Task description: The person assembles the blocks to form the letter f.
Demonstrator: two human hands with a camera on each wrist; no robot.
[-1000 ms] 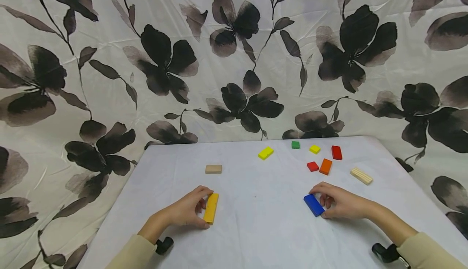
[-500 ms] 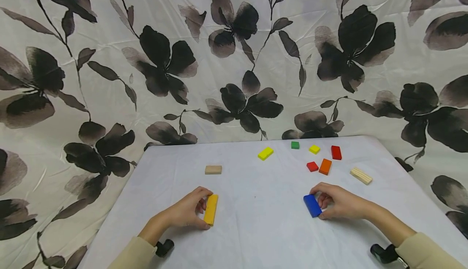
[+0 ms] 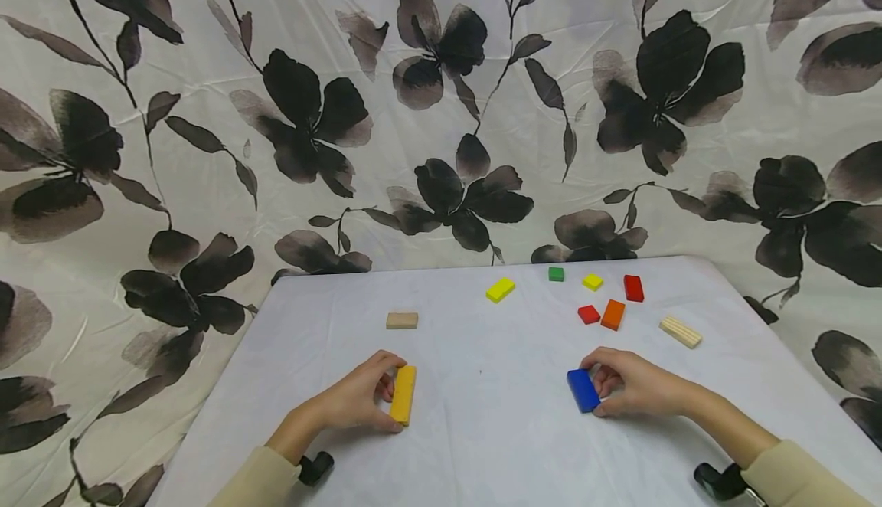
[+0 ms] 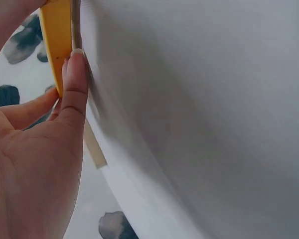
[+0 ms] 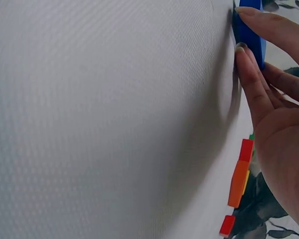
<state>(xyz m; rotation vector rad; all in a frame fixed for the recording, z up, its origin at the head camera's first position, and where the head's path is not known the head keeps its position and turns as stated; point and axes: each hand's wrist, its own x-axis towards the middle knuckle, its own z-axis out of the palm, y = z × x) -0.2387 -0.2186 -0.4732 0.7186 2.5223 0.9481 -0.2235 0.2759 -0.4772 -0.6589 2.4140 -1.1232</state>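
My left hand (image 3: 360, 397) holds a long yellow-orange block (image 3: 403, 395) by its two ends, thumb at the near end and a fingertip at the far one. In the left wrist view the same yellow block (image 4: 56, 42) stands on edge at the white tabletop. Across the table, my right hand (image 3: 637, 386) grips a blue rectangular block (image 3: 583, 391) between thumb and fingers, its long side slightly slanted. The right wrist view has the blue block (image 5: 250, 35) close over the cloth, partly covered by the thumb. A wide gap separates the two blocks.
A plain wooden block (image 3: 402, 321) lies beyond my left hand. Toward the back right are a yellow block (image 3: 500, 289), a green block (image 3: 556, 274), a red block (image 3: 634, 288), an orange block (image 3: 613, 314) and a ridged beige block (image 3: 681, 332). A floral cloth (image 3: 441, 109) hangs behind the table.
My right hand has shifted the blue block a little to the left and turned it more upright in the head view. The yellow-orange block in my left hand has moved slightly right.
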